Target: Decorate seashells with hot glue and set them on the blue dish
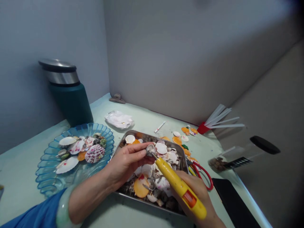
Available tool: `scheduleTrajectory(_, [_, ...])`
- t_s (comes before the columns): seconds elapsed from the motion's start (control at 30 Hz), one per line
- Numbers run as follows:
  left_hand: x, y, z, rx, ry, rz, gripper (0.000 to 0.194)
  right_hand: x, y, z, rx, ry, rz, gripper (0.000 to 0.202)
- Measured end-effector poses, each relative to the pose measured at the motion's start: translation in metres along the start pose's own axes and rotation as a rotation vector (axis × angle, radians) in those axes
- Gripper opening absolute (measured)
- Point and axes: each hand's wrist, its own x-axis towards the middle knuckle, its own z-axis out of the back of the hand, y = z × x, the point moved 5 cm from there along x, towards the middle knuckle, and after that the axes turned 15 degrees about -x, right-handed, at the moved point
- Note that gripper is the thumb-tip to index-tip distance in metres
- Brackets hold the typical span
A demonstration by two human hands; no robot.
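My left hand point(131, 160) pinches a small grey shell point(150, 149) between thumb and fingers, above a metal tray. In my right hand point(193, 190) is a yellow pen-shaped tool point(177, 183) with an orange-red window or switch on its side. Its thin metal tip meets the shell or lies right beside it; I cannot tell which. Below both hands, the metal tray point(140, 205) holds many shells, among them an orange scallop shell point(141, 186) and white ones. Part of the tray's contents is hidden by my hands.
A blue scalloped plate point(45, 164) with shells stands left, before a green bottle point(71, 101). Behind the tray lies a white plastic packet point(119, 119). Orange shell pieces point(177, 140), red-handled scissors point(206, 175), white sticks point(219, 117), a clear jar point(234, 158) and a black phone-like slab point(234, 202) are right.
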Motion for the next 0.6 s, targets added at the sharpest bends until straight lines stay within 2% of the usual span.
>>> scheduleTrajectory(0.17, [-0.0010,-0.0011,0.0009,0.039,-0.017,-0.009,0.029,-0.0014,0.0006,0.0006,-0.006,-0.029,0.023,0.008])
scheduleTrajectory(0.33, [-0.0007,-0.0016,-0.0001,0.064,-0.017,-0.019,0.040,-0.0019,0.0003,0.0007,0.016,-0.020,0.019,0.007])
scheduleTrajectory(0.6, [0.0034,-0.0047,0.0050,0.020,-0.052,-0.099,0.031,0.0004,0.0034,0.0023,-0.013,-0.042,0.031,0.007])
